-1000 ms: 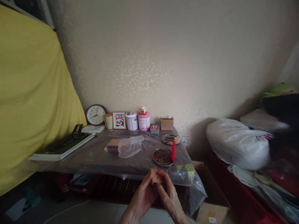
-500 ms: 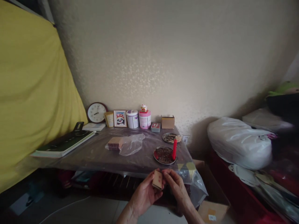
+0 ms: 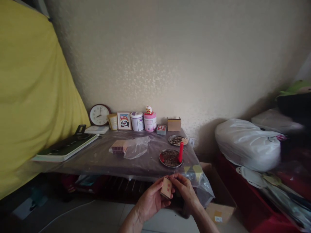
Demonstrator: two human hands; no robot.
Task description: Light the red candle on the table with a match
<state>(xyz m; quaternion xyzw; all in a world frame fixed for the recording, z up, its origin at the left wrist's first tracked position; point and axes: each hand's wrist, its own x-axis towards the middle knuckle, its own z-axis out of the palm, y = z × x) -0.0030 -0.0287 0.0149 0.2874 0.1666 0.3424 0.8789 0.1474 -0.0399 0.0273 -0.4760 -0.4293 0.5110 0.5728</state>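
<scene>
Clearly, the small cardboard box point(image 3: 166, 188) sits in the grasp of my left hand point(image 3: 151, 201), tilted, just in front of the table's point(image 3: 102, 165) near edge. Its pale face bears red marks, too small for me to read. The fingers of my right hand point(image 3: 185, 189) are drawn together at the box's upper edge; whether they pinch anything, I cannot tell.

Beyond, a red candle point(image 3: 181, 152) stands upright at the right side of a round plate point(image 3: 167, 166) of dark bits, and I see no lettering on it. Along the wall, the clock point(image 3: 99, 115) has a ring of numerals, its hands near eight o'clock. The white tin point(image 3: 137, 122) and the pink tin point(image 3: 150, 123) carry printed labels whose words are too small to make out, as is the print on the red-and-white packet point(image 3: 161, 129). Down to my right, a carton point(image 3: 224, 212) wears a white label point(image 3: 218, 219), likewise illegible.
</scene>
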